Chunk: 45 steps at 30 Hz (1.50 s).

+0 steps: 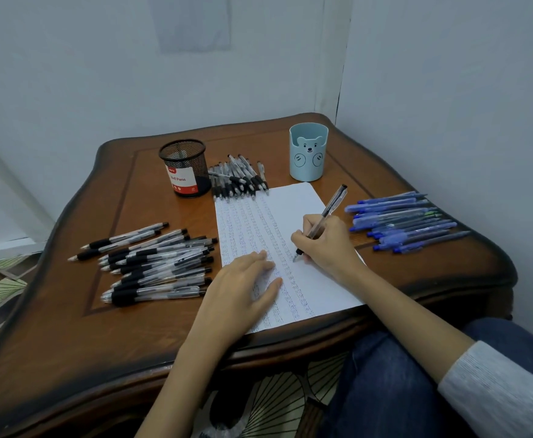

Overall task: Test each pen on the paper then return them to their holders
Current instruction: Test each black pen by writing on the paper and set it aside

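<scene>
Gripping a black pen [321,222], right hand [328,245] sets its tip on the paper [293,203] | left hand [243,287] flat, fingers straight, pressing the paper

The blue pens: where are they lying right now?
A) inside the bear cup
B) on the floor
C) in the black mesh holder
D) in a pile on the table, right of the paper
D: the blue pens lie heaped on the table, right of the paper and outside the bear cup.
</scene>
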### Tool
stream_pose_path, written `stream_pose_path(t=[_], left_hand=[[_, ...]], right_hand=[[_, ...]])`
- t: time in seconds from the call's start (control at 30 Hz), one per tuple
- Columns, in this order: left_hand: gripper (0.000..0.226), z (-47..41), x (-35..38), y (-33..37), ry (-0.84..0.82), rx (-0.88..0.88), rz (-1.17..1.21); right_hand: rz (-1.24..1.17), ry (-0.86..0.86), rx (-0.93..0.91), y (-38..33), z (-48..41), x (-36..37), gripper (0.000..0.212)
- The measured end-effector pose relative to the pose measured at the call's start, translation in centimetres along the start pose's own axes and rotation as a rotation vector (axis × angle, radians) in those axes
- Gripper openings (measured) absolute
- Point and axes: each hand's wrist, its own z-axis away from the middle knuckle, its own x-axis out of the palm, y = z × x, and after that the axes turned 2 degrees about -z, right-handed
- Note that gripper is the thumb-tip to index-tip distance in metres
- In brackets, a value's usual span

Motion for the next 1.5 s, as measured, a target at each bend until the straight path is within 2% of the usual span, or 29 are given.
stream_pose_path(t=[0.27, 0.43, 0.63, 1.2, 1.5], left_hand=[[0.044, -0.03, -0.07, 0.07, -0.016, -0.008, 0.0], [0.038, 0.03, -0.1, 0.14, -0.012, -0.016, 0.002], [0.048, -0.08, -0.12, 0.18, -0.026, -0.021, 0.002], [0.039, -0.1, -0.26, 0.32, -0.031, -0.022, -0.013], [0.043, -0.07, -0.25, 0.31, -0.029, -0.024, -0.008]], right_hand=[[0.004, -0.007, -0.005, -0.11, -0.06, 0.22, 0.03], [-0.028, -0.021, 0.022, -0.35, -0.01, 0.13, 0.031], [-0.03, -0.016, 0.023, -0.55, 0.1, 0.09, 0.025], [-0.052, -0.01, 0.029, -0.19, -0.07, -0.05, 0.031], [-0.027, -0.002, 0.015, -0.04, -0.19, -0.11, 0.029]])
